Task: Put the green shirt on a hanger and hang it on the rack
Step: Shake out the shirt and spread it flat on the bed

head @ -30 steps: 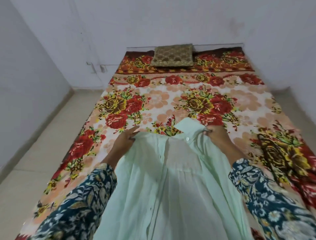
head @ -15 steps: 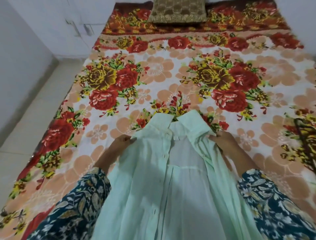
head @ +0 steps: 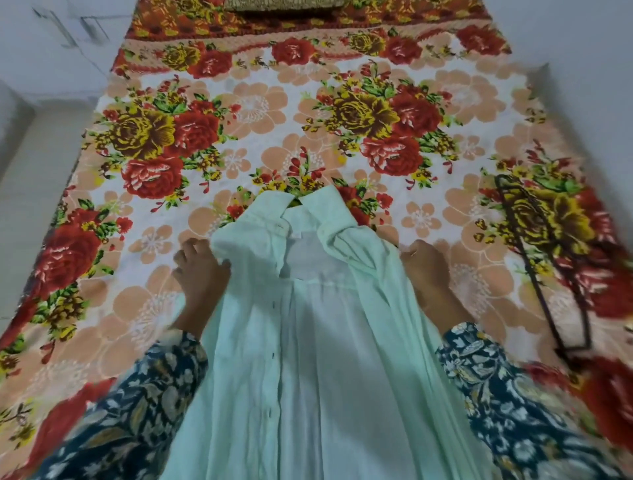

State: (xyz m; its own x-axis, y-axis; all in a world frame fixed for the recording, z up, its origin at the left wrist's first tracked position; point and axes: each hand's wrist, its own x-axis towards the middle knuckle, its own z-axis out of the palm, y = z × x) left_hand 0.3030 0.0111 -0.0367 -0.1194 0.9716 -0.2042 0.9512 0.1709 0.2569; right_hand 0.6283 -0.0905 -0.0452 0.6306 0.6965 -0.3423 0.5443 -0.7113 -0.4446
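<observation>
A pale green shirt (head: 318,325) lies spread in front of me over the flowered bed, collar pointing away from me, button placket running down its middle. My left hand (head: 200,270) grips the shirt's left shoulder edge, fingers curled into the cloth. At the right shoulder, my right hand (head: 426,267) holds the fabric, its fingertips hidden under the fold. A dark thin hanger (head: 544,267) lies flat on the bedspread at the right, apart from the shirt. No rack is in view.
The bed with its red, yellow and peach flowered spread (head: 260,109) fills the view. A brown patterned pillow (head: 287,4) sits at the far end. Pale tiled floor (head: 37,178) runs along the left side, with white walls behind.
The view has tilted down and closer to the bed. The shirt's collar now lies lower on the spread, and the hanger has come into view at the right. Both hands keep hold of the shoulders.
</observation>
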